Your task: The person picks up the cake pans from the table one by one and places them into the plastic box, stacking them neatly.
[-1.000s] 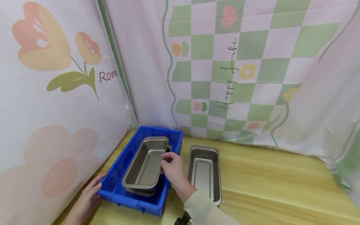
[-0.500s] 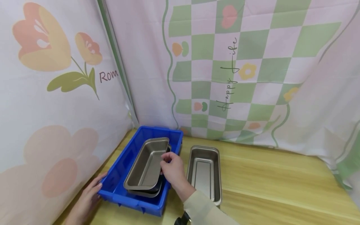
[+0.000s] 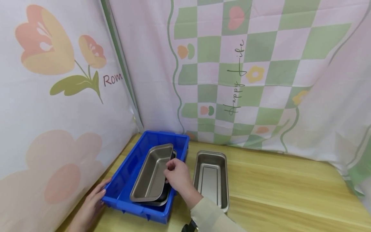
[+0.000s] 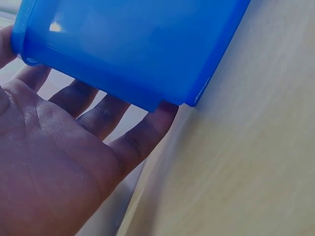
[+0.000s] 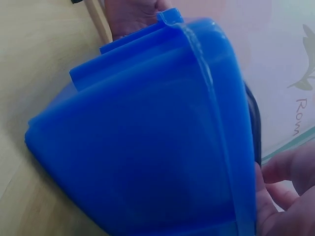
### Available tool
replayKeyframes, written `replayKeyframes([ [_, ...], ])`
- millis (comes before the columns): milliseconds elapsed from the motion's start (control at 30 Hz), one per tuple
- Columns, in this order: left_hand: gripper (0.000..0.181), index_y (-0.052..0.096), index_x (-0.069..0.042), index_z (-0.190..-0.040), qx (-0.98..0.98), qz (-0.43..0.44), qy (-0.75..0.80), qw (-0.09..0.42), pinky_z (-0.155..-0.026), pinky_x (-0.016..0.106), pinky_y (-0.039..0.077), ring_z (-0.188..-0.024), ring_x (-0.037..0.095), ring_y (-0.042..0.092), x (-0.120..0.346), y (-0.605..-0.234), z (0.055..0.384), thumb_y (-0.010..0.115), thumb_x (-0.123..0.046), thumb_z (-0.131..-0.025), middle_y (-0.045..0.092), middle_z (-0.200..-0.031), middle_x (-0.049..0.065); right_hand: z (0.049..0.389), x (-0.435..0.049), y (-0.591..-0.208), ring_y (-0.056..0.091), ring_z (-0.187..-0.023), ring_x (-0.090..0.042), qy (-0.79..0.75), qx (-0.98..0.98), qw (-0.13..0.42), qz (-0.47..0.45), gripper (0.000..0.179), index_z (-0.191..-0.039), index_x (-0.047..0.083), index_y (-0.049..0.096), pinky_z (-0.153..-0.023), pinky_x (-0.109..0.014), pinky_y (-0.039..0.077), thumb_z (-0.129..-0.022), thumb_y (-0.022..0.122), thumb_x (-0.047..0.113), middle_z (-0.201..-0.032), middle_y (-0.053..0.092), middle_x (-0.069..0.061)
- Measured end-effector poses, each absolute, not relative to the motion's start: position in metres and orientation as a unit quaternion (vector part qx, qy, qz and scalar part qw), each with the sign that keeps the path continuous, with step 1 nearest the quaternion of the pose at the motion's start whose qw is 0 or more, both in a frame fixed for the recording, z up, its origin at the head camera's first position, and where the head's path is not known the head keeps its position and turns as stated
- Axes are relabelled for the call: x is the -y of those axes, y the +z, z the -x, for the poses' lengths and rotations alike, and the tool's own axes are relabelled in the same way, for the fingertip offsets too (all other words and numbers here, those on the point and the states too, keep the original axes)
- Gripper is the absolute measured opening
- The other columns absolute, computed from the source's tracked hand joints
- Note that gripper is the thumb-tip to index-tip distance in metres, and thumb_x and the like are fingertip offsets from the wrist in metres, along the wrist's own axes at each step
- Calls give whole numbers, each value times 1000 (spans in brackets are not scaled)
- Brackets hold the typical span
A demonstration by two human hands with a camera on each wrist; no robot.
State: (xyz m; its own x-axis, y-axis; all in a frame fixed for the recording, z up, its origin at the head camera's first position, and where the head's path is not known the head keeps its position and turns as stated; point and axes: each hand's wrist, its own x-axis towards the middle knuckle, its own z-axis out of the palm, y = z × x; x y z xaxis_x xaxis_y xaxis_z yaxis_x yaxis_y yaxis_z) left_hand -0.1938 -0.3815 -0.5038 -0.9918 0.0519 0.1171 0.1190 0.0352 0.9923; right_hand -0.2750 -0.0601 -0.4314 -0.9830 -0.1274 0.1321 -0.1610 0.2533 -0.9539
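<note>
A blue plastic bin stands on the table's left part. My left hand holds its near left corner, with the fingers behind the wall in the left wrist view. Inside the bin, a metal loaf pan sits skewed on top of another loaf pan, of which only edges show. My right hand pinches the upper pan's right rim between thumb and fingers. In the right wrist view, the bin's wall hides most of the pans.
To the right of the bin, another metal loaf pan lies on the wooden table. A printed curtain closes off the back, and a flowered cloth hangs at the left.
The upper loaf pan has shifted slightly right and toward me, turning a little against the pan below, with my right hand on its rim. My left hand stays on the bin.
</note>
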Motion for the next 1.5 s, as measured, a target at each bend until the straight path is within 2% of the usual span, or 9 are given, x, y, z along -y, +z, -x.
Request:
replayKeyframes([
  [233, 46, 32, -2, -151, 716, 74, -694, 27, -89, 21, 46, -114, 3, 56, 383, -505, 192, 33, -17, -108, 55, -128, -24, 268, 51, -430, 63, -59, -15, 593, 798, 10, -102, 11, -90, 3, 62, -56, -28, 54, -80, 65, -2, -80, 58, -5],
  [500, 44, 33, -7, -152, 701, 105, -706, 20, -88, 22, 46, -114, 5, 57, 383, -509, 191, 29, -14, -108, 56, -129, -21, 260, 44, -435, 56, -68, -11, 534, 836, 48, -116, 13, -87, 14, 66, -61, -29, 49, -76, 67, 8, -78, 60, 4],
  [667, 44, 34, -6, -152, 696, 118, -708, 23, -89, 22, 46, -115, 5, 56, 383, -510, 191, 28, -12, -108, 56, -130, -20, 259, 42, -440, 59, -68, -13, 588, 801, 27, -111, 13, -90, 7, 68, -61, -29, 51, -77, 68, 5, -78, 62, 1],
  [867, 44, 34, -5, -151, 692, 126, -711, 25, -89, 22, 46, -115, 5, 57, 384, -508, 191, 28, -12, -108, 57, -130, -19, 256, 36, -443, 64, -74, -16, 682, 722, -27, -112, 14, -93, 1, 66, -69, -30, 55, -80, 69, 2, -83, 65, -6],
  [1167, 45, 30, -4, -152, 699, 124, -704, 15, -89, 23, 46, -115, 5, 57, 385, -508, 193, 27, -14, -109, 57, -130, -19, 254, 6, -443, 64, -73, -21, 753, 641, -108, -100, 19, -103, -13, 59, -72, -36, 57, -87, 60, -3, -85, 62, -13],
  [1300, 45, 30, -5, -153, 702, 115, -703, 13, -89, 22, 46, -115, 4, 56, 383, -506, 192, 29, -16, -109, 56, -130, -21, 258, -17, -444, 64, -73, -21, 767, 626, -109, -84, 20, -105, -11, 57, -71, -35, 57, -89, 61, 0, -87, 61, -12],
  [1500, 45, 30, -6, -153, 703, 112, -702, 13, -89, 22, 46, -115, 3, 56, 381, -506, 191, 29, -17, -109, 56, -129, -22, 266, -57, -443, 62, -71, -20, 781, 617, -81, -48, 16, -103, -9, 58, -66, -31, 55, -89, 61, -2, -85, 62, -14],
])
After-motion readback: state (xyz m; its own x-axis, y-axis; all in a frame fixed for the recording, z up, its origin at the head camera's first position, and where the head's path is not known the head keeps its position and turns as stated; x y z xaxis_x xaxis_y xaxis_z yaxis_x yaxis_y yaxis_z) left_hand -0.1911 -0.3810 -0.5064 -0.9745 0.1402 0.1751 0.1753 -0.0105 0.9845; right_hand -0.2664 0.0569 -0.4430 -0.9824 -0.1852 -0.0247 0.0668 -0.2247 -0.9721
